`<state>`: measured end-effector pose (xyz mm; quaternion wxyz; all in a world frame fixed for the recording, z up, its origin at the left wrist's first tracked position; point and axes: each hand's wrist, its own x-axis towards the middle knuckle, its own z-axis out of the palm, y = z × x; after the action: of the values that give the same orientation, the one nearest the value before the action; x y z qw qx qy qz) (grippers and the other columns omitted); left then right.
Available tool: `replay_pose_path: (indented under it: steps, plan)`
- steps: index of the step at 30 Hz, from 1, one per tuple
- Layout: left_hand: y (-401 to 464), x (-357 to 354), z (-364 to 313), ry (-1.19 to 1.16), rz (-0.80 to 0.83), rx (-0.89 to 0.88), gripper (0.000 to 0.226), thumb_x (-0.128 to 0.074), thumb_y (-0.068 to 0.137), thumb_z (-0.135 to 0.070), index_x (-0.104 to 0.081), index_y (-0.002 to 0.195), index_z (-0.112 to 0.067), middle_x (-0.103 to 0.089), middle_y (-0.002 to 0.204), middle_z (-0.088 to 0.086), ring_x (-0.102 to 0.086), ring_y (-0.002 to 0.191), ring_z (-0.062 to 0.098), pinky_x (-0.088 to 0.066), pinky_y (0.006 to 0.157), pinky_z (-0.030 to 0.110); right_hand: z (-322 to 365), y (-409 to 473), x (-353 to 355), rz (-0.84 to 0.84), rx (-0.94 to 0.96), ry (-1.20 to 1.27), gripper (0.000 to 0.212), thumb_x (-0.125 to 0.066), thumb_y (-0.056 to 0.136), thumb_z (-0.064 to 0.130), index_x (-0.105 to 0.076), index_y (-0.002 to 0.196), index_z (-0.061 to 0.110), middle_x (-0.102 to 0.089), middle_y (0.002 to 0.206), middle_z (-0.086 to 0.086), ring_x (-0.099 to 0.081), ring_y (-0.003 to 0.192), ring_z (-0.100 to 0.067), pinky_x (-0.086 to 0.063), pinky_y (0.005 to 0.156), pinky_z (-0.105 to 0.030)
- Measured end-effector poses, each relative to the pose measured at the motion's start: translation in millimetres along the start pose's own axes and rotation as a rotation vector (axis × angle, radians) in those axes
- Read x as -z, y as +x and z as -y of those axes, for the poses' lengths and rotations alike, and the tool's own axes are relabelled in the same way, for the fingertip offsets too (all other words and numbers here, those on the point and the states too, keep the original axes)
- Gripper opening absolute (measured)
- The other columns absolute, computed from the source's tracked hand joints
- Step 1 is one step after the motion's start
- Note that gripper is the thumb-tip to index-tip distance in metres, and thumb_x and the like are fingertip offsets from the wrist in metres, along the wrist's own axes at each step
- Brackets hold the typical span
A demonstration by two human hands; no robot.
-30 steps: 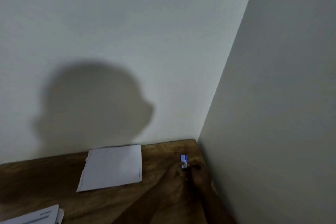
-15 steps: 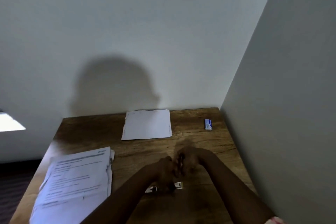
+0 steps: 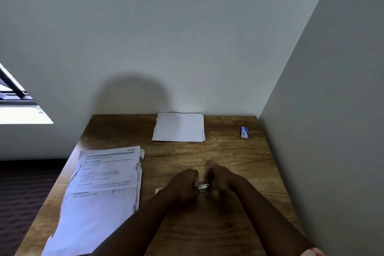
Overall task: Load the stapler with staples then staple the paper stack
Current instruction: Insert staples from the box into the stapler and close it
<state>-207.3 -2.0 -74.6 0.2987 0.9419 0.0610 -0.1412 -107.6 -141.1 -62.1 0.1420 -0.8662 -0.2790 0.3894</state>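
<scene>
We see the stapler (image 3: 201,187) low over the wooden table (image 3: 239,164), caught between both hands; only a short metal piece of it shows in the gap between them, plus a yellowish end (image 3: 159,190) poking out on the far side of the left hand. We take that end as part of the stapler, but it's small and dim, so not certain.

Left hand (image 3: 184,186): fingers curled round the stapler body, knuckles up, fingertips right at the exposed metal. Right hand (image 3: 220,181): fingers curled too, pinching at the other end of the metal piece; its fingertips meet the stapler from the right. We can't tell if a strip of staples sits in that pinch, too dark and small. Both forearms run from the stapler toward the camera.

Relative to the stapler:
- printed paper stack (image 3: 101,191) lies flat to its left, near but not touching, sheets a bit ragged at the near edge.
- blank white sheet bundle (image 3: 179,127) lies beyond it, against the back wall.
- small blue-and-white staple box (image 3: 244,132) lies beyond and to the right, well apart, near the side wall.
- window (image 3: 18,108) far off to the left, past the table edge.
</scene>
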Motion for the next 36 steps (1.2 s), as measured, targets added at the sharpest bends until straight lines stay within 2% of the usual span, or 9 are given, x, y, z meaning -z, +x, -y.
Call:
replay_pose_path:
  steps: [2, 5, 8, 11, 15, 20, 29, 33, 36]
  plan:
    - [-5.3, -0.7, 0.5, -0.024, -0.006, -0.002, 0.017, -0.063, 0.079, -0.022, -0.052, 0.091, -0.016, -0.065, 0.098, 0.010, -0.061, 0.087, 0.028, -0.049, 0.074, 0.040, -0.7, -5.5, -3.0, -0.032, 0.034, 0.159, 0.017, -0.072, 0.072, 0.000, -0.070, 0.085, 0.012, -0.070, 0.087, -0.003, -0.062, 0.075, -0.011, -0.049, 0.065, -0.021]
    - [-10.4, -1.0, 3.0, -0.068, 0.006, -0.015, 0.021, -0.064, 0.082, -0.023, -0.049, 0.096, -0.016, -0.066, 0.094, 0.010, -0.062, 0.083, 0.027, -0.047, 0.068, 0.038, -3.5, -14.0, -5.7, -0.044, 0.063, 0.474, 0.033, -0.061, 0.073, -0.018, -0.061, 0.072, 0.015, -0.063, 0.076, -0.002, -0.059, 0.065, -0.011, -0.048, 0.060, -0.022]
    - [-17.9, -1.8, 6.1, -0.309, 0.025, 0.008, 0.027, -0.062, 0.087, -0.020, -0.046, 0.109, -0.017, -0.064, 0.090, 0.004, -0.059, 0.071, 0.014, -0.043, 0.060, 0.027, -6.9, -22.1, -8.9, -0.057, 0.041, 0.681, 0.030, -0.063, 0.075, -0.017, -0.064, 0.083, 0.012, -0.064, 0.075, -0.002, -0.057, 0.053, -0.005, -0.043, 0.047, -0.018]
    - [-23.7, -4.1, 4.5, -0.570, -0.002, 0.110, 0.026, -0.062, 0.089, -0.034, -0.053, 0.107, -0.017, -0.066, 0.086, -0.003, -0.061, 0.067, 0.008, -0.047, 0.060, 0.023, -10.0, -25.7, -13.6, -0.085, 0.042, 0.800, 0.029, -0.062, 0.075, -0.016, -0.067, 0.091, 0.007, -0.067, 0.082, -0.006, -0.058, 0.054, -0.006, -0.042, 0.048, -0.018]
    - [-25.0, -5.6, -0.9, -0.696, -0.061, 0.208, 0.042, -0.053, 0.090, -0.054, -0.066, 0.097, -0.015, -0.070, 0.078, -0.003, -0.062, 0.060, 0.006, -0.049, 0.060, 0.024, -12.7, -25.4, -21.5, -0.134, 0.118, 0.897, 0.030, -0.062, 0.075, -0.019, -0.069, 0.090, 0.006, -0.071, 0.105, -0.018, -0.069, 0.089, -0.024, -0.048, 0.063, -0.026]
    - [-25.7, -2.9, 2.5, -0.792, -0.135, 0.215, 0.023, -0.068, 0.086, -0.038, -0.070, 0.078, -0.016, -0.067, 0.070, -0.001, -0.059, 0.060, 0.006, -0.046, 0.056, 0.021, -8.8, -23.4, -25.4, -0.118, 0.197, 0.905, 0.027, -0.072, 0.073, -0.011, -0.073, 0.088, 0.011, -0.076, 0.088, -0.003, -0.072, 0.081, -0.012, -0.055, 0.064, -0.020]
    - [-32.9, 3.8, 6.9, -0.873, -0.087, 0.207, 0.018, -0.058, 0.090, -0.021, -0.072, 0.082, -0.014, -0.066, 0.067, -0.004, -0.057, 0.054, 0.004, -0.043, 0.050, 0.019, -5.2, -12.3, -21.5, -0.118, 0.164, 0.969, 0.028, -0.079, 0.073, 0.011, -0.071, 0.098, 0.000, -0.072, 0.104, -0.023, -0.069, 0.094, -0.031, -0.052, 0.090, -0.044]
    - [-30.7, 3.9, 8.8, -0.883, -0.045, 0.245, 0.021, -0.054, 0.090, -0.023, -0.070, 0.082, -0.011, -0.064, 0.074, 0.007, -0.057, 0.057, 0.012, -0.044, 0.050, 0.024, -1.5, -9.8, -23.2, -0.157, 0.137, 0.969, 0.017, -0.076, 0.075, 0.006, -0.072, 0.090, -0.001, -0.074, 0.098, -0.018, -0.071, 0.087, -0.025, -0.060, 0.078, -0.035]
    - [-31.5, 6.8, 11.2, -0.980, 0.044, 0.223, 0.031, -0.053, 0.084, -0.023, -0.065, 0.102, 0.000, -0.065, 0.092, 0.018, -0.060, 0.068, 0.020, -0.049, 0.056, 0.029, -1.7, -8.6, -23.6, -0.203, 0.134, 0.953, 0.009, -0.072, 0.077, 0.003, -0.073, 0.086, 0.000, -0.074, 0.092, -0.015, -0.071, 0.082, -0.020, -0.059, 0.068, -0.029]
